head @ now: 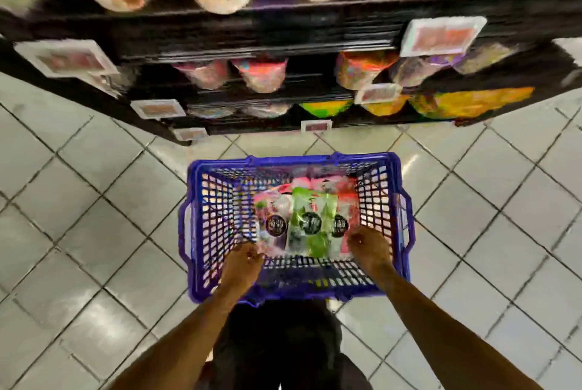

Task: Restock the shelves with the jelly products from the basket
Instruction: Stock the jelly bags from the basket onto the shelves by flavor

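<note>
Fingertips of both hands dip down inside a blue basket (400,188), curled toward a cluster of jelly packets (302,222) lying on its floor; the picture is blurred, so whether the fingers have closed on a packet or only rest against the edges cannot be told. The left hand (241,260) sits at the near left edge of the packets, the right hand (367,244) at their near right edge, one on each side, probably so that several can be gathered and lifted together. The packets are clear pouches in pink, white and green, three of them showing round dark labels; they overlap in a loose heap toward the basket's middle and far end. Bare forearms run back from the basket toward the viewer, and dark trousers show just behind its near wall. The basket stands on a floor of pale grey tiles (94,216) laid diagonally. Beyond the basket's far wall, close by, rise dark shelves (252,33), seen steeply from above. They hold rows of bagged goods in orange, pink, yellow and green, too smeared to identify, with white price tags (442,35) clipped along the shelf edges. The basket seems parked directly in front of the shelves to keep each reach short. No packet has left the basket, so the restocking judged from here is at the pick-up step
</note>
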`<state>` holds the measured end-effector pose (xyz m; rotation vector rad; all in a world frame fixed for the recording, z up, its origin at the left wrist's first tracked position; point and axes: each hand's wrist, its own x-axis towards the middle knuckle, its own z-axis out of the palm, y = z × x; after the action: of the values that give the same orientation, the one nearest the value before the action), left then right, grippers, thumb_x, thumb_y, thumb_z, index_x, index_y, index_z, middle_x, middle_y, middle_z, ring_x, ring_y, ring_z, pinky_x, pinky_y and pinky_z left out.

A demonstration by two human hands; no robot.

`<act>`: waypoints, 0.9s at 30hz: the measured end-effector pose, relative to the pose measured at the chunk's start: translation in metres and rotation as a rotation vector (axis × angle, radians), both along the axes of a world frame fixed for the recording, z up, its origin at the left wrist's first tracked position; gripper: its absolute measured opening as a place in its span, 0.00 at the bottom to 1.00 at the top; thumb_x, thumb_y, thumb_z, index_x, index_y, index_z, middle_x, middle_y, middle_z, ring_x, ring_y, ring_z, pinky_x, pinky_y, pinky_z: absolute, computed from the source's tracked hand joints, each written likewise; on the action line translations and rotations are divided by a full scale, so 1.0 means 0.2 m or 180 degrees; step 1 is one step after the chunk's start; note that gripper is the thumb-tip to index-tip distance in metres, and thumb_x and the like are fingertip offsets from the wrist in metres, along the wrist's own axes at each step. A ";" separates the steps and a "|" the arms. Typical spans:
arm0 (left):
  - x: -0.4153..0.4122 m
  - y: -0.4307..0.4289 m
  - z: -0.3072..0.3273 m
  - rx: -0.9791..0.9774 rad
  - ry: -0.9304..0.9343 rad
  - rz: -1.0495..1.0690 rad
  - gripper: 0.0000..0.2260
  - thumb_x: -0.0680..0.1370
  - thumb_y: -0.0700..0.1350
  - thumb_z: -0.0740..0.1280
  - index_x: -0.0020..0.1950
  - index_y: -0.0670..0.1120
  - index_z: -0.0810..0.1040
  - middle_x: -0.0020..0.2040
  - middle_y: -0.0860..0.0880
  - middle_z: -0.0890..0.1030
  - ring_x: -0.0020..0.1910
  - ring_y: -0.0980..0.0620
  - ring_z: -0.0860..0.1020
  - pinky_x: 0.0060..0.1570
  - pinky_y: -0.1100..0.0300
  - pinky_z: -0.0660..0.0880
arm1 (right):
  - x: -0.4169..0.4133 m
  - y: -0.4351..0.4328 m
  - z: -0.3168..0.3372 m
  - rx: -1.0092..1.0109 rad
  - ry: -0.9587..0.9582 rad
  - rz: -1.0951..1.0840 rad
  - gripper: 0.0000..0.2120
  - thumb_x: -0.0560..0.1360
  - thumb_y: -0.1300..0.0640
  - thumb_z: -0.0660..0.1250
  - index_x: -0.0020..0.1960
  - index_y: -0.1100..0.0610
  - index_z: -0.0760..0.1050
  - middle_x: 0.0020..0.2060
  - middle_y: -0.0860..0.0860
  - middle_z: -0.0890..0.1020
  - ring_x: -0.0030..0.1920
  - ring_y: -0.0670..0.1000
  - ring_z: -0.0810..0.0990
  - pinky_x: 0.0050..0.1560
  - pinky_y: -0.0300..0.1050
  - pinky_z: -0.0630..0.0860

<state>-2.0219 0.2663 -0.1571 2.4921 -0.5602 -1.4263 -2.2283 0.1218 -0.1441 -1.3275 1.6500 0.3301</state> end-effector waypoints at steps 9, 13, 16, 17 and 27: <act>-0.17 -0.20 -0.87 -0.0013 0.1114 0.0591 0.26 0.76 0.39 0.69 0.73 0.47 0.67 0.67 0.46 0.72 0.62 0.44 0.75 0.54 0.57 0.74 | 0.00 0.00 -0.81 -0.0167 0.0582 -0.0218 0.31 0.70 0.57 0.75 0.68 0.63 0.68 0.62 0.61 0.75 0.59 0.62 0.77 0.56 0.53 0.77; -0.26 -0.28 -1.03 -0.0302 0.1237 0.0524 0.37 0.74 0.36 0.71 0.78 0.47 0.55 0.74 0.45 0.64 0.71 0.43 0.67 0.69 0.51 0.68 | 0.04 0.09 -0.96 -0.0520 0.0834 -0.0552 0.43 0.68 0.51 0.77 0.74 0.63 0.58 0.68 0.62 0.69 0.67 0.64 0.71 0.64 0.59 0.72; -0.26 -0.29 -1.09 -0.0388 0.1203 0.0776 0.38 0.72 0.42 0.76 0.75 0.45 0.59 0.69 0.45 0.69 0.67 0.44 0.71 0.64 0.50 0.73 | 0.08 0.13 -0.99 -0.0635 0.1002 -0.0737 0.47 0.66 0.45 0.78 0.74 0.61 0.58 0.65 0.61 0.74 0.65 0.62 0.74 0.64 0.58 0.71; -0.25 -0.28 -1.09 -0.0307 0.1203 0.0900 0.35 0.70 0.44 0.78 0.72 0.45 0.64 0.65 0.45 0.74 0.63 0.44 0.75 0.58 0.52 0.77 | 0.08 0.14 -0.99 -0.0644 0.0968 -0.0856 0.45 0.65 0.45 0.78 0.73 0.60 0.61 0.63 0.59 0.76 0.63 0.62 0.76 0.63 0.57 0.72; 0.02 0.03 -0.98 0.0137 0.0400 0.1495 0.16 0.75 0.49 0.73 0.58 0.40 0.81 0.51 0.40 0.83 0.48 0.44 0.82 0.45 0.55 0.78 | 0.11 0.14 -0.87 0.0666 -0.0858 -0.0644 0.15 0.78 0.53 0.67 0.56 0.64 0.81 0.48 0.62 0.84 0.47 0.57 0.84 0.54 0.55 0.80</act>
<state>-2.0183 0.2729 -0.3529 2.3291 0.0812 -1.3950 -2.2071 0.1502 -0.3178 -0.9929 1.4638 0.1876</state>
